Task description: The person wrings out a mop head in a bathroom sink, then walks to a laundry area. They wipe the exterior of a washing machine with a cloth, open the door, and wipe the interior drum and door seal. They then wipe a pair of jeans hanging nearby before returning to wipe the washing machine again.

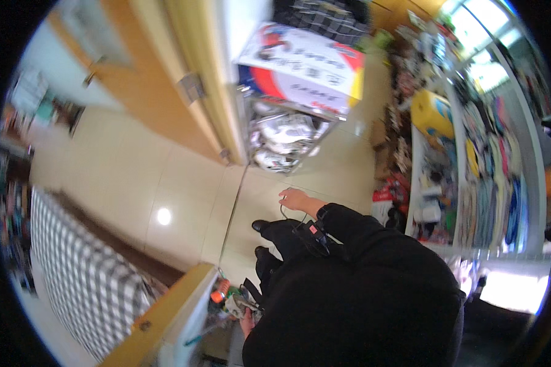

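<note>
The picture is turned, with my black-clad torso at lower right and my black shoes [260,225] pointing left on the tiled floor. My right hand [295,199] hangs above the tiles, its fingers loosely curled. A thin cable [282,212] loops just under it; whether the fingers hold it is too blurred to tell. Against my trousers sits a small black device [316,230] with a red patch. Down by my side, my left hand [246,323] grips a pale, crumpled bundle [238,306], partly hidden by my body. An orange cylindrical object [220,291] is beside the bundle.
A wooden door frame [206,91] and open door [133,87] stand ahead. Beside them, a printed carton [303,59] rests above a rack of white shoes [284,133]. Shelves of folded cloth [491,206] line the right. A checked cloth [87,261] covers furniture beyond another wooden edge [174,312].
</note>
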Motion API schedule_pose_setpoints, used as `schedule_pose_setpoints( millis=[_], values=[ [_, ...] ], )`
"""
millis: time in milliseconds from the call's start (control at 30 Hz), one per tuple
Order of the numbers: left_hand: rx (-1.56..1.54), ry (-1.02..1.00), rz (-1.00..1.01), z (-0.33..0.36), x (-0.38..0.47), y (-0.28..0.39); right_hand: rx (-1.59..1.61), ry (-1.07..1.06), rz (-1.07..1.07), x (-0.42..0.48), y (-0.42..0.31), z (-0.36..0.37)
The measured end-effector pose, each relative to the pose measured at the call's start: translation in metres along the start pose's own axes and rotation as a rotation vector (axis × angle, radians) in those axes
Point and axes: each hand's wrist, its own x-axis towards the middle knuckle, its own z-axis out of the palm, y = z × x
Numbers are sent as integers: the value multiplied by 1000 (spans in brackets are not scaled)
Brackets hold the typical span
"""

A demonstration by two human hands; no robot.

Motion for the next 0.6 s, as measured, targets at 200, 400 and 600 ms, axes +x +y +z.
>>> schedule_pose_setpoints(
  millis=[200, 400, 600],
  values=[
    [86, -140, -45, -50, 95, 114, 341, 274, 276, -111, 131, 40],
    [433, -366, -50, -30, 148, 174, 303, 381, 730, -286, 267, 146],
    [928, -359, -172, 20, 201, 191, -165, 60, 585, -388, 332, 268]
  ],
)
